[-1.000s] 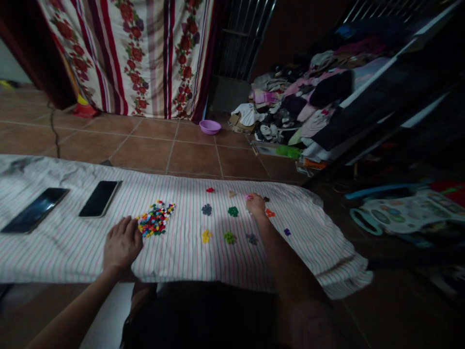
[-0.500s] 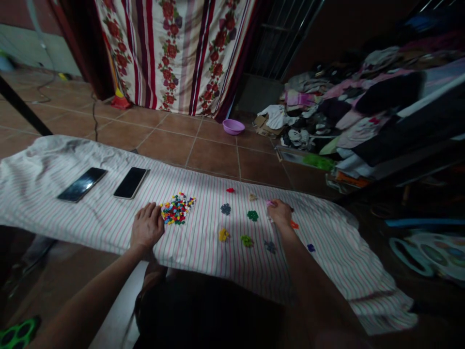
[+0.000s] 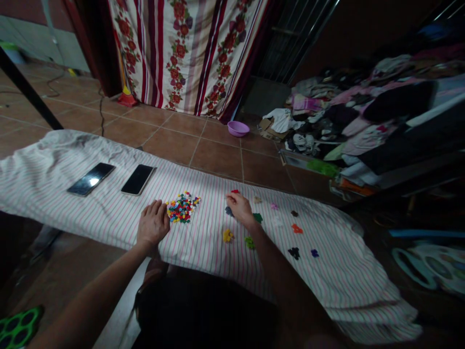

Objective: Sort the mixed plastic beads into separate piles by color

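Now: right hand (image 3: 240,209) among sorted colours, left hand (image 3: 153,223) by the mixed pile

The multicoloured pile of tiny pieces (image 3: 182,208) lies on a striped cloth (image 3: 201,252). At its eight o'clock the left hand rests palm down, flat, fingers straight and side by side, just beside the edge. Towards three o'clock is the right hand, its grip narrow, fingertips drawn in; whether it holds a piece I cannot tell.

Around the right hand sit single-colour clusters: red (image 3: 235,191) near twelve o'clock, slate grey (image 3: 229,211) partly hidden at nine, yellow (image 3: 228,236) at seven, lime green (image 3: 249,242) at five, dark green (image 3: 257,217) at four, beige (image 3: 257,199) at two. Farther off, pink (image 3: 274,206) and brown (image 3: 294,213) stand at three, white (image 3: 277,221) and orange (image 3: 297,228) between three and four, black (image 3: 294,253) and purple-blue (image 3: 314,253) at four.

From the pile, one smartphone (image 3: 138,180) lies at ten o'clock, another smartphone (image 3: 85,183) beyond it. On the tiled floor (image 3: 214,148), a purple basin (image 3: 238,128) sits at one o'clock; heaped clothes (image 3: 312,104) fill two, and a floral curtain (image 3: 178,58) hangs at twelve.
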`<state>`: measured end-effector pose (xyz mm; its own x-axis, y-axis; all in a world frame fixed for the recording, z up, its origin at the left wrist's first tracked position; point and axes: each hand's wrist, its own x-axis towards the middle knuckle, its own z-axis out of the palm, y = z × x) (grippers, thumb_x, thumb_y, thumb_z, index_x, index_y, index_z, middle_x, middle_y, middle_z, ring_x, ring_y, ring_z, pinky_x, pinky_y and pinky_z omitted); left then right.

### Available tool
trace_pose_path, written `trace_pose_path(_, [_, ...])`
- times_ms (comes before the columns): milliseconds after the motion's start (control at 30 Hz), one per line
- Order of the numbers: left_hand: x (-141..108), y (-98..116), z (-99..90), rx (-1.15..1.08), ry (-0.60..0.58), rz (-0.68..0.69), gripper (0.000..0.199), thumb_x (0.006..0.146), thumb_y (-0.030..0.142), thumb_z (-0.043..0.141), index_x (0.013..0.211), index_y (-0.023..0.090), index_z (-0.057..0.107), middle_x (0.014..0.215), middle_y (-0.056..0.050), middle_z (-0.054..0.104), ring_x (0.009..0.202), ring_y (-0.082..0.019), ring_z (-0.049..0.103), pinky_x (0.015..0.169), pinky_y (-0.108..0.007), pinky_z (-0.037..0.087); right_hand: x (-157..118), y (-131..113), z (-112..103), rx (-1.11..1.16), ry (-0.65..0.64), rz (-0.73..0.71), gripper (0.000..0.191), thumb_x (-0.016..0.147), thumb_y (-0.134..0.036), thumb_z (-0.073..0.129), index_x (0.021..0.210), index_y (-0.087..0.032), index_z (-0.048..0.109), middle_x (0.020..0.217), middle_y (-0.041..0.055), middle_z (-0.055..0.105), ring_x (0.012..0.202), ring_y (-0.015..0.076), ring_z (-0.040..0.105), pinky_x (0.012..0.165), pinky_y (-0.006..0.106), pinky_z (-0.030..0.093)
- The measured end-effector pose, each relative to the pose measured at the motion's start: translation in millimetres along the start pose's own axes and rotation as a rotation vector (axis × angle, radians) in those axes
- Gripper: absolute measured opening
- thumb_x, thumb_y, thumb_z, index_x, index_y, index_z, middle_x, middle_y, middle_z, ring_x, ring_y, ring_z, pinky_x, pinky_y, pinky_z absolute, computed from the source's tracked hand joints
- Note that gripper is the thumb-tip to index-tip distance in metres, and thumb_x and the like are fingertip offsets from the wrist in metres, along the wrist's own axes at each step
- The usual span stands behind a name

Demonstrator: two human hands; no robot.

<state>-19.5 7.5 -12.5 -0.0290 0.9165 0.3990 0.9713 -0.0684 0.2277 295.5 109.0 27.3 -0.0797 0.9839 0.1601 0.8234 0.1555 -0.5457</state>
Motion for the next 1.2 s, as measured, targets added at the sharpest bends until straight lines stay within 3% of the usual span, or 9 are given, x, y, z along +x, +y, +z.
trace_pose_path(167, [0,-1,1.4,-0.008,0.012,-0.002,0.039,0.092,0.028,0.04,0.12,0.013,0.064,0.132,-0.018,0.063,0.132,-0.031,0.052,0.109,-0.047,0.038,-10,-55,47,0.062,-0.171,-0.248,0.025,0.091,-0.015,0.055,0.105,-0.022,0.075,0.096,0.0042,0.071,0.089,0.0158,0.065,0.084,0.026,0.049])
trace_pose_path(367, [-1,-2,3.5,-0.02,0.019,-0.007,0.038,0.092,0.028,0.042,0.119,0.014,0.064,0.133,-0.017,0.063,0.131,-0.031,0.053,0.109,-0.047,0.038,-9,-86,67,-0.106,-0.278,-0.328,0.031,0.093,-0.013,0.054,0.112,-0.025,0.075,0.097,0.006,0.069,0.097,0.0183,0.062,0.088,0.027,0.046])
trace_pose_path(933, [-4,-4,2.1,-0.009,0.051,0.063,0.04,0.091,0.03,0.04,0.118,0.011,0.063,0.13,-0.021,0.063,0.128,-0.033,0.055,0.106,-0.047,0.04,-15,-93,80,-0.14,-0.294,-0.298,0.028,0.095,-0.013,0.048,0.107,-0.023,0.071,0.108,0.0056,0.069,0.104,0.0183,0.06,0.095,0.029,0.046])
trace_pose_path(1200, [-3,-1,-3.9,0.004,0.029,0.048,0.043,0.092,0.031,0.038,0.119,0.009,0.063,0.131,-0.022,0.062,0.125,-0.034,0.057,0.103,-0.049,0.043,-20,-94,67,-0.019,-0.232,-0.323,0.024,0.093,-0.013,0.053,0.109,-0.023,0.066,0.111,0.0027,0.069,0.105,0.0161,0.061,0.096,0.027,0.046])
